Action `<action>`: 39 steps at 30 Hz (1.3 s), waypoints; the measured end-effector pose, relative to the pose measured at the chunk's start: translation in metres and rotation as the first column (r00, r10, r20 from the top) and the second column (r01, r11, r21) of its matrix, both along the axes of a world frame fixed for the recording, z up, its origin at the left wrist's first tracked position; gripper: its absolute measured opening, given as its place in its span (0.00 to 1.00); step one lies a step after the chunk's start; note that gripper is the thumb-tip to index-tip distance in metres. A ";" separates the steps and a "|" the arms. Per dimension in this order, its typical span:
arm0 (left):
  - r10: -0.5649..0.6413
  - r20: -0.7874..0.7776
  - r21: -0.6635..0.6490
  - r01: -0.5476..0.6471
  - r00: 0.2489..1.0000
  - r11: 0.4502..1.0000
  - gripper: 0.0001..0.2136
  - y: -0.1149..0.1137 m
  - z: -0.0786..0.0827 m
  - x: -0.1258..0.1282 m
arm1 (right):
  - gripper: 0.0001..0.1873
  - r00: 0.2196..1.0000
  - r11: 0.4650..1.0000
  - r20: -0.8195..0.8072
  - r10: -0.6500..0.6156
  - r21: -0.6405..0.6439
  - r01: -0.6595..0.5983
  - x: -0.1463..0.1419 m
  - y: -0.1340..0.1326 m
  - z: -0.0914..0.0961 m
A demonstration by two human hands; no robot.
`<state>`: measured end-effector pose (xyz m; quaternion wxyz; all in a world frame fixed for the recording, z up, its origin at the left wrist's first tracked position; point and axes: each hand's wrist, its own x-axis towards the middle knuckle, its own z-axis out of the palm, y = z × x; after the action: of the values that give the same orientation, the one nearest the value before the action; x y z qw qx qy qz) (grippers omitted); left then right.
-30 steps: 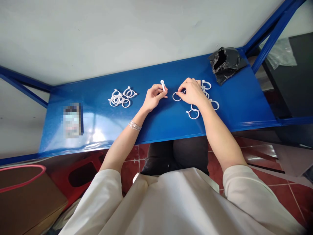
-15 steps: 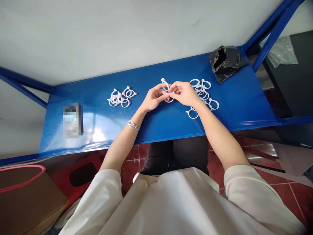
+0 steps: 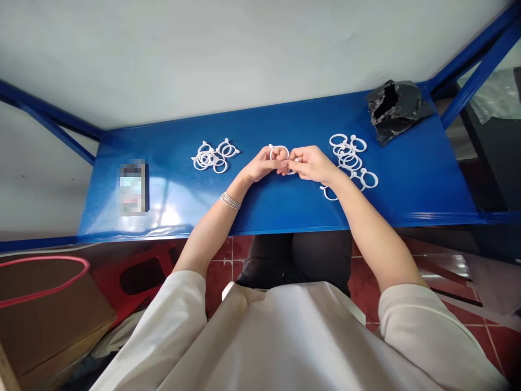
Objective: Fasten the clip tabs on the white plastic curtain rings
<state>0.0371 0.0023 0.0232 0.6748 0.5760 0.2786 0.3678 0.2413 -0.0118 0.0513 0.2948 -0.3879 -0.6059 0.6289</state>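
Over the middle of the blue table (image 3: pixel 280 206), my left hand (image 3: pixel 260 167) and my right hand (image 3: pixel 312 164) meet at the fingertips. My left hand is closed on a white plastic ring (image 3: pixel 271 149) with a small knob, whose loop rises above the fingers. My right hand pinches a second white ring (image 3: pixel 291 172), mostly hidden behind the fingers. Whether the two rings are joined cannot be made out. Left of my hands lies a pile of white rings (image 3: pixel 207 158). Another spread of white rings (image 3: pixel 350 159) lies right of them, partly behind my right forearm.
A torn black plastic bag (image 3: pixel 401 111) sits at the table's back right corner. At the left end lies a blurred-out rectangular object (image 3: pixel 133 187). Blue frame bars (image 3: pixel 476 68) rise at the table's ends. Below left stands a cardboard box (image 3: pixel 49 326).
The upper ring has turned from nearly edge-on to a more open loop and sits lower between my hands. My fingers have shifted around the rings. The view has moved slightly.
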 end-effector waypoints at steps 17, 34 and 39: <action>0.116 0.049 -0.014 -0.116 0.992 0.993 0.33 0.000 -0.011 0.007 | 0.26 0.997 0.986 0.003 -0.074 0.152 0.073 0.006 0.011 -0.019; 0.279 0.089 -0.053 -0.275 0.956 0.960 0.23 0.005 -0.014 0.006 | 0.13 0.961 0.921 -0.033 -0.274 0.278 0.272 0.014 0.019 -0.022; 0.188 0.143 -0.048 -0.183 0.972 0.982 0.25 0.003 -0.012 0.005 | 0.16 0.969 0.919 -0.094 -0.229 0.307 0.247 0.010 0.019 -0.029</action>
<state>0.0423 0.0051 0.0109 0.6659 0.5073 0.2869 0.4657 0.2511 0.0069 0.0227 0.4441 -0.3884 -0.6389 0.4937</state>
